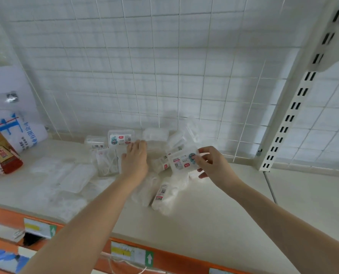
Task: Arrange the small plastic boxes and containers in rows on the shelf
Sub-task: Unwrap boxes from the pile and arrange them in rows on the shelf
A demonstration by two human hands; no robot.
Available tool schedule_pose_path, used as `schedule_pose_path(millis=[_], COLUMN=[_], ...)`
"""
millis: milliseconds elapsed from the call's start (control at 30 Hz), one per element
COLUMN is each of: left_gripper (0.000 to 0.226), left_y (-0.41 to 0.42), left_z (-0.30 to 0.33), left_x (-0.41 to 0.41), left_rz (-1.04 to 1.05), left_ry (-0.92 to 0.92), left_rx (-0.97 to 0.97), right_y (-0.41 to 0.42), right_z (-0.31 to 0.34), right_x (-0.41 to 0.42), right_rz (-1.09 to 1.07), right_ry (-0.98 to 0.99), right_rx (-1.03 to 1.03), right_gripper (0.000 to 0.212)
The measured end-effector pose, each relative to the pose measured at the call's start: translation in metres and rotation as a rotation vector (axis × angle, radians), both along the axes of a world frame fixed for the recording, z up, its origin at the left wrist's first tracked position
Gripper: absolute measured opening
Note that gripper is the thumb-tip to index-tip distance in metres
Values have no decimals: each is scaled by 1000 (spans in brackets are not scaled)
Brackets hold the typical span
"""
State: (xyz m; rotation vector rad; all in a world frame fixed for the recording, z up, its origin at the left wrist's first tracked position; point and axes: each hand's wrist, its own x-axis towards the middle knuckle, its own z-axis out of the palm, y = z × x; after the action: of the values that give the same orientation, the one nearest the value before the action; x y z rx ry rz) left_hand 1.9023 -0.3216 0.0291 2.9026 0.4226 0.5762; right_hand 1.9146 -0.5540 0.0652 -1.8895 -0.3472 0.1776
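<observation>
A heap of small clear plastic boxes and packets lies on the cream shelf (204, 218), near the wire-grid back. My right hand (212, 163) pinches one labelled clear box (181, 161), lifted a little above the heap with its label toward me. My left hand (135, 158) reaches over the heap, fingers laid on the boxes beside an upright labelled box (120, 138) at the back. Several flat clear packets (73, 178) lie to the left, and a long packet with a barcode (165, 192) lies in front.
A red and gold carton (1, 155) and a white sack with blue print (20, 133) stand at the shelf's left end. A slotted white upright (295, 107) bounds the right side. An orange front rail (164, 258) carries price tags. Bare shelf extends to the right.
</observation>
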Motion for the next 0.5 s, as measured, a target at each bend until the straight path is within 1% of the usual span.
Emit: schedule_pose_path(millis=[133, 167, 233, 267, 300, 333, 433, 500], left_gripper=[34, 30, 26, 24, 23, 21, 22, 15], left_y=[7, 6, 2, -3, -8, -17, -58, -92], left_z=[7, 11, 15, 17, 18, 21, 29, 31], left_x=[1, -1, -11, -20, -28, -36, -55, -61], left_rz=[-54, -56, -75, -107, -149, -200, -255, -306], left_ry=[-48, -88, -268, -371, -450, -484, -434, -403], left_rx=[26, 48, 28, -45, -157, -308, -798, -1030], right_y=[-17, -22, -34, -41, -50, -60, -91, -112], right_z=[0, 0, 0, 0, 1, 0, -2, -4], right_x=[0, -1, -3, -4, -5, -6, -12, -18], right_rz=[-51, -61, -77, -92, -111, -134, -191, -218], right_ry=[114, 142, 177, 181, 176, 165, 127, 119], right_rx=[134, 170, 222, 235, 241, 245, 264, 292], right_gripper=[20, 20, 22, 23, 23, 23, 20, 21])
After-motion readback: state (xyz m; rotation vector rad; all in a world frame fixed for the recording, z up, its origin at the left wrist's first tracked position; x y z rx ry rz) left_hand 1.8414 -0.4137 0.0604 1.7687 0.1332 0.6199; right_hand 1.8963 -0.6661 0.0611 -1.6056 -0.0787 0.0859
